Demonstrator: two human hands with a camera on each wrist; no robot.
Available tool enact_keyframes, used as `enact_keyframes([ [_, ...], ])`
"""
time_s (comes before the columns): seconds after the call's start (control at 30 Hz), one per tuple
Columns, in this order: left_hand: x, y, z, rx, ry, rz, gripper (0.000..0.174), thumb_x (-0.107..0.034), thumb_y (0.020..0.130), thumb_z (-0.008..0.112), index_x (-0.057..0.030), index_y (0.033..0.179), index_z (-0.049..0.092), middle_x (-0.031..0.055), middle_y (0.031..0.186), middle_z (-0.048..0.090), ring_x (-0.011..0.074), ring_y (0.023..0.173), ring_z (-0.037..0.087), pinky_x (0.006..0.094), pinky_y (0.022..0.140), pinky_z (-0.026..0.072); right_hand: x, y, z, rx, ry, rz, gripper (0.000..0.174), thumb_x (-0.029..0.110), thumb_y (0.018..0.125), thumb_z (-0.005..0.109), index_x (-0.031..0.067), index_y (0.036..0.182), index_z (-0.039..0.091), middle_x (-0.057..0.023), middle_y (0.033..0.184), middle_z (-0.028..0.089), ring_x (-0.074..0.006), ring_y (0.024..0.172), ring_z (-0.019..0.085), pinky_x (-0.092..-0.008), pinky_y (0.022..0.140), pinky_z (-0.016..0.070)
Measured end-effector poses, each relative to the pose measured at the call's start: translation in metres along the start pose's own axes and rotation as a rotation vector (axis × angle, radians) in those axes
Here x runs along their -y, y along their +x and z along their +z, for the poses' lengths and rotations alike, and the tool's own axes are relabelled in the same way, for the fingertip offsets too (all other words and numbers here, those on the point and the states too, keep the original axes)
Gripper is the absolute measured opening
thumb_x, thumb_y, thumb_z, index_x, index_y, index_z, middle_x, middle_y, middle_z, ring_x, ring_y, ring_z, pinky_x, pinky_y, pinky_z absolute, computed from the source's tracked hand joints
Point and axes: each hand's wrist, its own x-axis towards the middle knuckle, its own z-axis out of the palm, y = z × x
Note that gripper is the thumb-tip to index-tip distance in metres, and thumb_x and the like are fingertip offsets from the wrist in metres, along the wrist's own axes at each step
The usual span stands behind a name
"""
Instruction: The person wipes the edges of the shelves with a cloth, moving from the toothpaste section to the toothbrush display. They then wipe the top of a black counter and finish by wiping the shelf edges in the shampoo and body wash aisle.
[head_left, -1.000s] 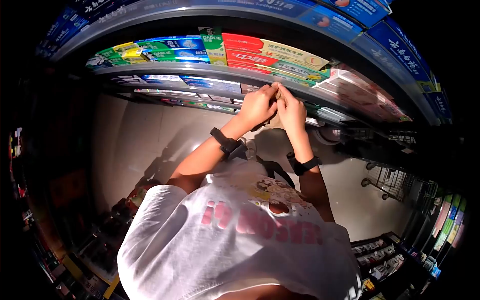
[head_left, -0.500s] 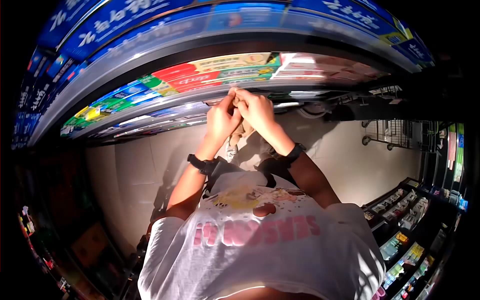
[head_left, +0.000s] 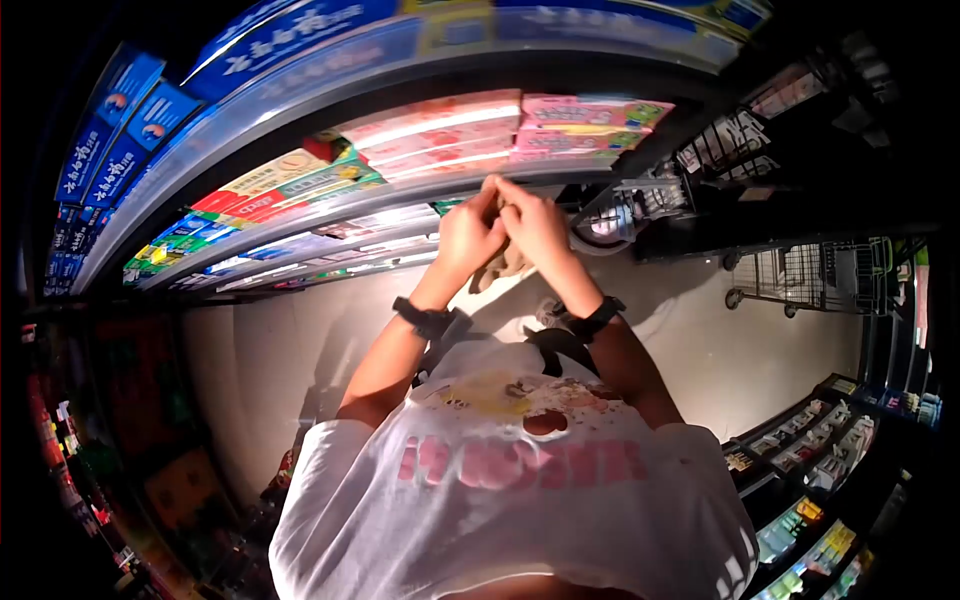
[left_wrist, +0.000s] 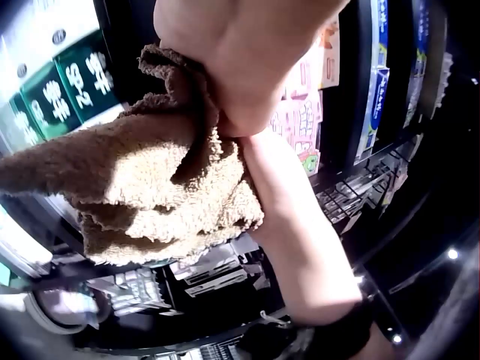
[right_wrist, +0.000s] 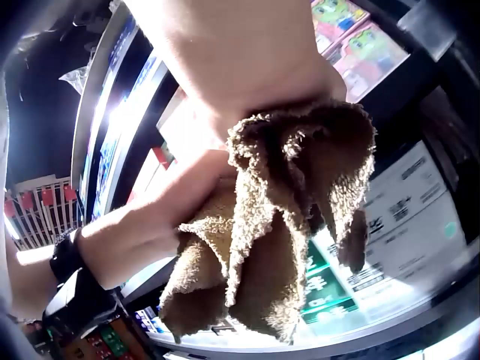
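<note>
A brown terry cloth (left_wrist: 172, 187) hangs in loose folds from both hands. In the head view my left hand (head_left: 468, 238) and right hand (head_left: 536, 230) come together in front of a shelf edge, fingers curled over the bunched cloth. The left wrist view has the cloth draped below the near hand (left_wrist: 232, 60), with the other forearm behind it. From the right wrist the folds dangle under the right hand (right_wrist: 247, 67). Most fingertips are hidden by the hands and the cloth. Pink boxes (head_left: 590, 125) stand on the shelf just beyond the hands.
Blue toothpaste boxes (head_left: 290, 45) fill the upper shelf; red and green boxes (head_left: 270, 200) stand farther left. A wire shopping cart (head_left: 795, 280) is on the floor (head_left: 690, 370) at the right. Stocked racks (head_left: 815, 440) stand at the lower right.
The shelf has slid leftward in the head view, so pink boxes now lie ahead of the hands where red and green ones did. Both hands keep holding the cloth.
</note>
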Motion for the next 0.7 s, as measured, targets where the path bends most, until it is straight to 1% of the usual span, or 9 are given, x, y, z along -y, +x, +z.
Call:
enact_keyframes([
  [0.13,-0.045,0.014,0.051,0.032,0.002,0.069,0.046,-0.015,0.068,0.059,-0.0003,0.112,0.059,0.0218,0.078,0.062,0.0366,0.070,0.062,0.0396,0.065,0.0497,-0.050,-0.003,-0.053,-0.031,0.005,0.025,0.039,0.018,0.079,0.052,0.0232,0.118,0.059,-0.0202,0.068,0.059,-0.0373,0.062,0.059,-0.0440,0.055,0.0477],
  [0.2,-0.059,0.017,0.066,0.056,-0.009,0.028,0.046,-0.016,0.067,0.059,-0.0001,0.111,0.059,0.0218,0.077,0.062,0.0367,0.070,0.062,0.0399,0.065,0.0496,-0.063,-0.005,-0.069,0.010,-0.004,0.055,0.041,0.019,0.079,0.052,0.0244,0.120,0.057,-0.0213,0.070,0.059,-0.0388,0.063,0.059,-0.0455,0.057,0.0477],
  [0.3,-0.070,0.020,0.081,0.109,0.014,-0.010,0.049,-0.018,0.068,0.061,-0.0037,0.115,0.058,0.0216,0.079,0.062,0.0372,0.073,0.062,0.0404,0.066,0.0498,-0.072,-0.004,-0.087,0.114,-0.157,0.077,0.046,0.021,0.081,0.047,0.0220,0.127,0.051,-0.0190,0.075,0.063,-0.0368,0.068,0.062,-0.0478,0.063,0.0490],
  [0.43,-0.073,0.024,0.091,0.091,0.064,0.068,0.049,-0.019,0.068,0.060,-0.0058,0.115,0.058,0.0194,0.072,0.062,0.0365,0.068,0.061,0.0428,0.062,0.0489,-0.078,-0.008,-0.089,0.097,-0.150,0.116,0.048,0.021,0.082,0.047,0.0193,0.129,0.048,-0.0191,0.079,0.064,-0.0374,0.067,0.062,-0.0489,0.063,0.0492],
  [0.47,-0.074,0.026,0.090,0.077,0.038,0.083,0.047,-0.019,0.068,0.060,-0.0059,0.113,0.059,0.0192,0.072,0.062,0.0368,0.067,0.061,0.0426,0.062,0.0487,-0.080,-0.009,-0.086,0.044,-0.136,0.091,0.047,0.022,0.083,0.046,0.0179,0.130,0.047,-0.0190,0.076,0.064,-0.0379,0.066,0.062,-0.0491,0.062,0.0492],
  [0.57,-0.069,0.035,0.090,0.081,-0.016,0.131,0.047,-0.017,0.067,0.060,-0.0063,0.113,0.060,0.0187,0.069,0.061,0.0361,0.065,0.060,0.0409,0.061,0.0485,-0.077,-0.005,-0.086,0.071,-0.191,0.145,0.049,0.022,0.083,0.046,0.0170,0.132,0.044,-0.0199,0.073,0.063,-0.0375,0.065,0.062,-0.0481,0.062,0.0499],
  [0.63,-0.074,0.038,0.085,0.228,-0.091,0.004,0.047,-0.014,0.067,0.060,-0.0071,0.114,0.060,0.0181,0.068,0.061,0.0349,0.063,0.060,0.0390,0.061,0.0483,-0.068,-0.006,-0.090,0.113,-0.299,0.196,0.052,0.022,0.083,0.047,0.0143,0.134,0.041,-0.0203,0.069,0.063,-0.0367,0.064,0.063,-0.0465,0.061,0.0510],
  [0.67,-0.076,0.040,0.083,0.305,-0.099,-0.060,0.048,-0.013,0.067,0.060,-0.0085,0.115,0.059,0.0182,0.070,0.061,0.0337,0.063,0.060,0.0378,0.061,0.0479,-0.064,-0.006,-0.093,0.124,-0.333,0.195,0.053,0.021,0.083,0.047,0.0075,0.134,0.040,-0.0199,0.069,0.064,-0.0366,0.064,0.064,-0.0459,0.062,0.0518],
  [0.7,-0.073,0.042,0.083,0.326,-0.088,-0.037,0.050,-0.014,0.067,0.060,-0.0089,0.117,0.058,0.0182,0.072,0.061,0.0329,0.064,0.060,0.0374,0.061,0.0479,-0.065,-0.007,-0.092,0.091,-0.348,0.181,0.053,0.021,0.083,0.048,0.0051,0.132,0.041,-0.0195,0.068,0.063,-0.0361,0.064,0.064,-0.0452,0.061,0.0519],
])
